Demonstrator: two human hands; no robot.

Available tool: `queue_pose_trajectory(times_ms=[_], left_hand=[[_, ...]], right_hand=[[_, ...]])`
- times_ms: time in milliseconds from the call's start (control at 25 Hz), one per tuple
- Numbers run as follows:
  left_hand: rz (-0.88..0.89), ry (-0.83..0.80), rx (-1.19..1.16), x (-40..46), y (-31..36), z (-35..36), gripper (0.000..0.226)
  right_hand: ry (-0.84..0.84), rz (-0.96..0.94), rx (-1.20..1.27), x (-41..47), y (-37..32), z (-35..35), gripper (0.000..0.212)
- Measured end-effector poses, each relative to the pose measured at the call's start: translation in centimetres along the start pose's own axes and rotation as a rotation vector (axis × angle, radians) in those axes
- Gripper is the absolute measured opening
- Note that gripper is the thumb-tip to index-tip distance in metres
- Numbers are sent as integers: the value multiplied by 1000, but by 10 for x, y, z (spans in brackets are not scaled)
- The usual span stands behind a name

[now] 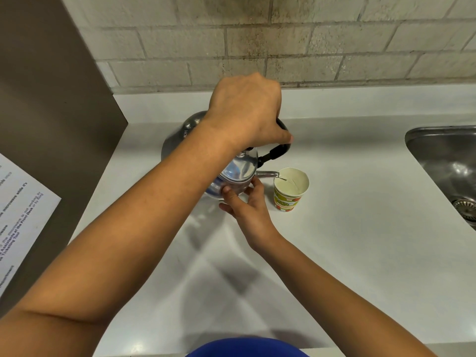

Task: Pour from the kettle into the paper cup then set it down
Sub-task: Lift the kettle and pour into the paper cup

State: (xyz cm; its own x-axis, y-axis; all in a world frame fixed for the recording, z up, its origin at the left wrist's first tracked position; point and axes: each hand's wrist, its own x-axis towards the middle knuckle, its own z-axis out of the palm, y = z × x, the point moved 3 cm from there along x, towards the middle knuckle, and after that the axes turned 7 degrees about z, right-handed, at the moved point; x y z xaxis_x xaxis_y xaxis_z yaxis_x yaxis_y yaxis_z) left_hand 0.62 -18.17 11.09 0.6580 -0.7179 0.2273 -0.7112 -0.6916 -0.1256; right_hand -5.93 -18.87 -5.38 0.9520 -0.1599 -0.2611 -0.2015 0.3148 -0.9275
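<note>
Right now, kettle: a shiny metal kettle (235,176) is tipped toward the right, its slim spout (268,173) reaching over the near-left rim of the cup.
Kettle handle: black, arching over the top (277,150); part of it is hidden under the fist.
Left hand: the left hand (247,109) is clenched around that black handle from above, carrying the kettle's weight.
Right hand: the right hand (247,202) comes in from below with fingers (229,193) spread lightly, fingertips pressed to the kettle's lower front side, steadying rather than gripping.
Paper cup: a small paper cup (289,191) with a green, red and yellow print stands upright on the counter, just right of the kettle body.
Pour: a thin thread of water seems to leave the spout tip into the cup, though it is too fine to be certain; how full the cup is cannot be made out.
Countertop: white and smooth (347,253), carrying crossed shadows of both arms.
Sink: a steel sink (448,161) sits at the far right, well apart from the cup.
Behind the kettle: a dark round metal object (177,135), partly hidden by the forearm.
Wall: pale brick tiling (309,42) along the back.
Left side: a brown panel (51,112) with a printed notice (18,210) below it.
</note>
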Motion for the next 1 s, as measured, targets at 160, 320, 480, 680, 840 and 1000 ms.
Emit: queue_pose_trajectory(times_ms=[160,320,480,680,840,1000], left_hand=[[1,-4,5,0,1,1,49],[2,-3,4,0,1,0,49],[-5,-7,10,1,0,0,49],[-9,-7,22,1,3,0,48],[-6,6,22,0,3,1,49],[-30,37,-22,-3,-5,6,50]], right_hand=[[3,15,16,-1,0,1,62],[1,18,18,-1,-1,1,62],[5,22,18,-1,-1,2,63],[-6,35,30,-1,0,1,64],[4,47,22,-2,2,-1,64],[34,53,-22,0,5,-4,66]])
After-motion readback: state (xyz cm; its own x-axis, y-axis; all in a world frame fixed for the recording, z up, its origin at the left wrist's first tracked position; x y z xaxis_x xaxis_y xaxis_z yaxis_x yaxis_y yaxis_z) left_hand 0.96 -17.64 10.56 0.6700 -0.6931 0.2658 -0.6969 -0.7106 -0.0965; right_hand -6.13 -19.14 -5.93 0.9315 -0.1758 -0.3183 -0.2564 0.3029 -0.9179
